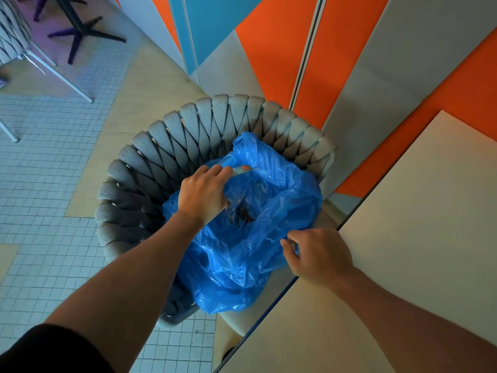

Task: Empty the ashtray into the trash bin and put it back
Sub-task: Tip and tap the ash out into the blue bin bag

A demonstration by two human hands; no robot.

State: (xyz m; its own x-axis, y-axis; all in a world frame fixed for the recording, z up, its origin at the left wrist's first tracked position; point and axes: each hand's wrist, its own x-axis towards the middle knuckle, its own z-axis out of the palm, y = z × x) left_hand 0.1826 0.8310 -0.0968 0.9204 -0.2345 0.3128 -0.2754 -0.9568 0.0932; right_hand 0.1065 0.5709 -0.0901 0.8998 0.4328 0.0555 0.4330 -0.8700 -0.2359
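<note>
A blue plastic trash bag point(242, 259) lies open on the seat of a grey woven chair point(172, 135). My left hand point(203, 193) reaches into the bag's mouth, its fingers closed over a clear glassy ashtray point(241, 170). Only the ashtray's edge shows past my fingertips. Dark ash point(243, 212) lies scattered inside the bag just below that hand. My right hand point(318, 255) pinches the near right edge of the bag and holds it open.
A beige table top point(419, 238) runs along the right, its edge close to my right hand. Orange, blue and grey wall panels point(336, 49) stand behind the chair. A second chair point(16, 36) and a dark table base point(80, 28) are at the far left on the tiled floor.
</note>
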